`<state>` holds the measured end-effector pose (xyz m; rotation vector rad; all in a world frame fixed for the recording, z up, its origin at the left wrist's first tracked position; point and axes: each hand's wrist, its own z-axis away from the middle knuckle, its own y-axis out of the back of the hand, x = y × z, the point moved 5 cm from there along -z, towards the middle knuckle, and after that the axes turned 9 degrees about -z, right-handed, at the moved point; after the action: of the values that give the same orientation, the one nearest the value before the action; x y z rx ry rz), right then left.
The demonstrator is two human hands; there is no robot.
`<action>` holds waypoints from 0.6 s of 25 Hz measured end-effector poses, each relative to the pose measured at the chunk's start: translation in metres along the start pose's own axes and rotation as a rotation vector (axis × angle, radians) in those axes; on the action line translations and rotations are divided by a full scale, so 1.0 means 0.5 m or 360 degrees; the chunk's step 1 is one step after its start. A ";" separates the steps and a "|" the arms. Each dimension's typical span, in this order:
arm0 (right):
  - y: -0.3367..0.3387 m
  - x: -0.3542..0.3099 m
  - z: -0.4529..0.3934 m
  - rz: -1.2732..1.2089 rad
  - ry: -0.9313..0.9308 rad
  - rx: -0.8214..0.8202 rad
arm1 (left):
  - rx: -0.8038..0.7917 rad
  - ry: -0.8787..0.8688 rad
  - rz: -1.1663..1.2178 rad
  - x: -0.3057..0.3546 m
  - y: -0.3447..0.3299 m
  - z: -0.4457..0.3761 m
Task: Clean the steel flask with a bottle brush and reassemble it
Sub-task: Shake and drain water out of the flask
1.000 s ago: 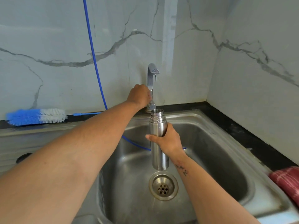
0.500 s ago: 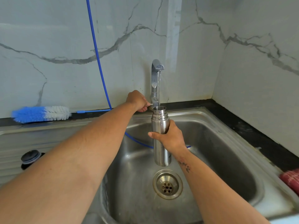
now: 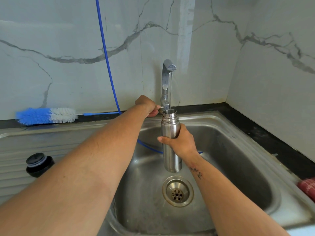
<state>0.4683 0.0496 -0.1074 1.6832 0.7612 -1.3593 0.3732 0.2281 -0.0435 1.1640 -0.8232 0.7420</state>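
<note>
Steel sink [image 3: 238, 133] set against marble-patterned walls

A blue hose [image 3: 107, 65] runs down the wall into the basin — round drain [image 3: 177, 191] at its bottom, red cloth [image 3: 307, 187] at the right edge.

Both forearms bare, no sleeves; small dark tattoo [image 3: 196, 172] on right inner wrist; hands ungloved.
</note>
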 end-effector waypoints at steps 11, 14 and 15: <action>-0.001 -0.003 0.001 0.0014 -0.0011 0.0019 | 0.0125 -0.0111 -0.0196 -0.004 0.002 -0.017; -0.001 -0.004 0.003 0.0025 -0.0020 0.0023 | 0.0148 -0.0129 -0.0231 -0.005 0.001 -0.018; -0.001 -0.005 0.004 0.0025 -0.0020 0.0023 | 0.0153 -0.0136 -0.0247 -0.005 0.002 -0.016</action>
<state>0.4665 0.0483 -0.1054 1.6870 0.7314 -1.3663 0.3726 0.2361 -0.0466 1.3378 -0.7645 0.6125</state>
